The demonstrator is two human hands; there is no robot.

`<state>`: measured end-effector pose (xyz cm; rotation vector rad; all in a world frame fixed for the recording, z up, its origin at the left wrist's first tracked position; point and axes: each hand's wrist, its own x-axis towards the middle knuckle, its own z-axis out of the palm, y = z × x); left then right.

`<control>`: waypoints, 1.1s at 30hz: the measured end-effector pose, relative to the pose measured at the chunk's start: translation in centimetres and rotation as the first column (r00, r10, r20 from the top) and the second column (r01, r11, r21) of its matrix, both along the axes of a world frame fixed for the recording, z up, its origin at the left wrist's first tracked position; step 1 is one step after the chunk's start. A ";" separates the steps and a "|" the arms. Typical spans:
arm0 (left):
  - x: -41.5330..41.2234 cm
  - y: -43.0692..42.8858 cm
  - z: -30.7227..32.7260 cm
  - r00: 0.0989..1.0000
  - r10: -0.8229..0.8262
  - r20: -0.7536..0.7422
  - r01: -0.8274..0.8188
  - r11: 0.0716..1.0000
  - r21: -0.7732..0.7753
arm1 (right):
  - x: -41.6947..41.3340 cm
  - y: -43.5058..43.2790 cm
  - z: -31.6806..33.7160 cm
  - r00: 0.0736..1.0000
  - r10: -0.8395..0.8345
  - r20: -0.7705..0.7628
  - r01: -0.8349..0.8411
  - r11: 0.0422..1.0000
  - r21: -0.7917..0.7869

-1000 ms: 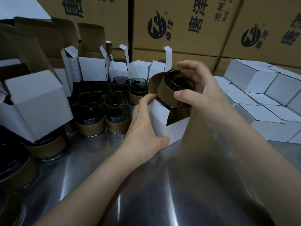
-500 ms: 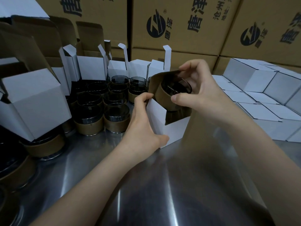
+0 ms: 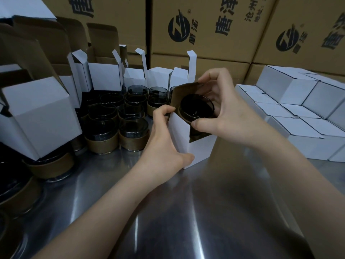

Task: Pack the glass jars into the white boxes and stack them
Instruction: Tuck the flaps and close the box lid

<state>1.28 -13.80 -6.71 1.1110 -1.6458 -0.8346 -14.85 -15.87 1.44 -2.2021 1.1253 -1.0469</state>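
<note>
Open white box (image 3: 186, 139): gripped by left hand (image 3: 164, 144).
Glass jar (image 3: 196, 109): half sunk in its mouth, pinched by right hand (image 3: 224, 113).

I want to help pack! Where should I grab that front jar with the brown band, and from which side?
Probably from above and the front: the front jar stands upright, another jar crowds its left, but bare table lies before it. Wrap thumb and fingers round the round glass wall above the brown band.
</note>
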 end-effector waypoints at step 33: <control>-0.2 0.4 0.3 0.998 0.003 0.066 -0.004 1.000 0.013 | 0.3 0.0 0.0 0.919 -0.136 -0.371 0.121 0.991 -0.064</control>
